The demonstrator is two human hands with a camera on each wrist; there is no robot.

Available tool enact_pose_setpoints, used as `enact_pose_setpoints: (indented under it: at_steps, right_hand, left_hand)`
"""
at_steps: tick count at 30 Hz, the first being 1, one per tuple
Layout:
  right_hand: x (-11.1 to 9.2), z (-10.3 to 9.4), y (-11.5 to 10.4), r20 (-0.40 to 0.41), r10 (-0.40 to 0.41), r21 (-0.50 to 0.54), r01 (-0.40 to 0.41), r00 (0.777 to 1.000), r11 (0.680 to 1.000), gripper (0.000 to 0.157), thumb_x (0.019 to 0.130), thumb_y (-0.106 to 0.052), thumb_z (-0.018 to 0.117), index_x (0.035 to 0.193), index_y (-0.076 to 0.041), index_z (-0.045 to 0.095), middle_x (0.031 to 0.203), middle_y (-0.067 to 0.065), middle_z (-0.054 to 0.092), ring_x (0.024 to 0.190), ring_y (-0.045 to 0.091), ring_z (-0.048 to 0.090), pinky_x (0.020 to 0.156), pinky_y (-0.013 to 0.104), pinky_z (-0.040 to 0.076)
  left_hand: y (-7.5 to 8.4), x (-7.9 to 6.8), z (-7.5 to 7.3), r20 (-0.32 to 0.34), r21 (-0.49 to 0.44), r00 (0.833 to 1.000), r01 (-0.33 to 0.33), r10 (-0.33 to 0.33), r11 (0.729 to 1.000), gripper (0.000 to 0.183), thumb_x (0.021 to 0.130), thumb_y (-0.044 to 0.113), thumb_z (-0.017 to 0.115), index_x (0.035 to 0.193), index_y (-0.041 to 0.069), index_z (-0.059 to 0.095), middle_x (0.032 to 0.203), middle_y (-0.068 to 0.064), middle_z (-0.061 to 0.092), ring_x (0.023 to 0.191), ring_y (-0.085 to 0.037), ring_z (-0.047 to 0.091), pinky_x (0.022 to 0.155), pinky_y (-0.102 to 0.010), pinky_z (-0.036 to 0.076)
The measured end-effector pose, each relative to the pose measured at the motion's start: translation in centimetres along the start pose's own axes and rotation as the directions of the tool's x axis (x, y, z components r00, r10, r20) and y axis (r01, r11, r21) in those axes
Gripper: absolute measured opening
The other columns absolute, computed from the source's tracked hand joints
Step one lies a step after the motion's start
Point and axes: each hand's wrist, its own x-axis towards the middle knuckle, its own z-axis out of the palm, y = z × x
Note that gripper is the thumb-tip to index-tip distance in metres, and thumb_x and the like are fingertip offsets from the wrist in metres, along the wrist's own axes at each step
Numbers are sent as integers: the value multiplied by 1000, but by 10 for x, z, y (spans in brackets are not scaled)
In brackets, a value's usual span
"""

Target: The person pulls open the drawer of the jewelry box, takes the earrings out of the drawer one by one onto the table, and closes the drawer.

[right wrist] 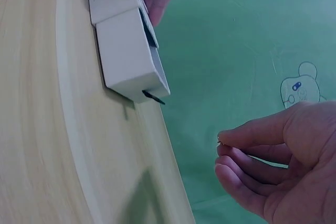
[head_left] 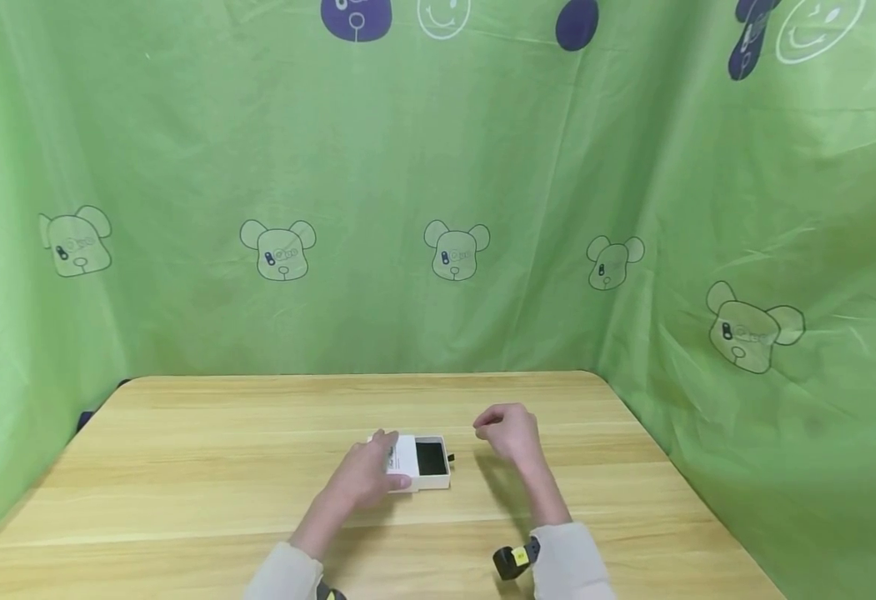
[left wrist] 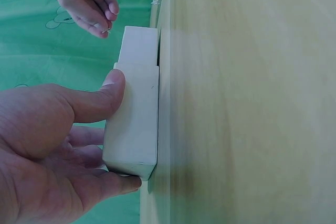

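Observation:
A white sliding drawer box point(head_left: 405, 454) lies on the table, its inner tray point(head_left: 433, 482) partly pulled out to the right. Inside the tray shows a black insert point(head_left: 430, 458), and a short black pull tab point(right wrist: 153, 97) sticks out of its end. My left hand point(head_left: 362, 471) grips the outer sleeve, thumb on the near side and fingers round the far side and end. To the right of the box, above the table, my right hand point(head_left: 510, 432) pinches a tiny goldish thing point(right wrist: 219, 141) between thumb and forefinger. Its kind is too small to tell.
The wooden table point(head_left: 205, 450) extends around the box on all sides. Green curtains point(head_left: 377, 317) with bear-head prints hang behind and along both sides. A black wrist device point(head_left: 513, 562) sits on the right wrist.

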Motion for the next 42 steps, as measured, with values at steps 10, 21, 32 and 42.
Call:
enact_pose_setpoints:
  at_steps: [10,21,32,42]
  right_hand:
    - [3,-3,13,-3,53,-9,-53,999,999,11,83,-1,72,93,-3,78,98,14,77,78,21,64,66,30,53]
    - [3,-2,26,-5,88,-23,-88,996,996,13,82,1,68,92,-1,76,98,18,76,67,18,59,62,30,52]
    - [1,-2,35,18,130,-15,-130,991,991,20,83,4,58,93,2,75,79,13,72,51,13,50,45,20,40]
    - [3,-2,44,38,135,-86,-132,990,988,10,84,1,68,87,0,77,85,10,75,75,25,62,57,27,50]
  left_hand:
    - [2,-1,-2,2,6,1000,1,-1,1000,79,84,25,82,149,-1,46,156,-30,39,135,-54,46,115,-63,38]
    - [2,-1,-2,1,14,1000,-2,2,1000,79,84,26,82,149,-1,46,156,-30,40,135,-54,46,114,-63,39]
    - [2,0,-2,11,4,1000,15,-15,1000,79,85,26,81,150,1,45,158,-28,37,137,-54,43,115,-64,36]
    - [2,-1,-3,3,1,1000,5,-5,1000,78,84,26,82,149,0,46,156,-29,39,136,-55,44,115,-64,37]
